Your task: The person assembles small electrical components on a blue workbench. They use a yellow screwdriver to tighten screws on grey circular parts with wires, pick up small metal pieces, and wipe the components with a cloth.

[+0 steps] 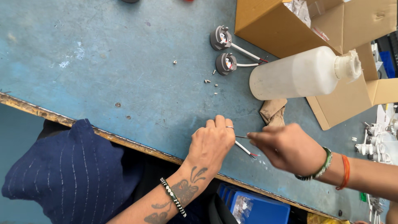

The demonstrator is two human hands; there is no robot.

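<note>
My left hand [212,142] rests near the front edge of the blue table [103,62], its fingers curled around something hidden beneath them; a white cable with a red and a black end [245,149] runs out from under it. My right hand [286,147] is close beside it on the right, fingers pinched on a thin dark wire or tool [241,136] that points at the left hand. Farther back lie two grey round fittings with white cables [221,38] [226,63].
A white plastic bottle [298,74] lies on its side against an open cardboard box [290,20]. Small screws [209,81] are scattered mid-table. A crumpled brown paper [273,111] lies below the bottle. More grey fittings [369,145] sit at the right edge, a blue bin [259,209] below the table.
</note>
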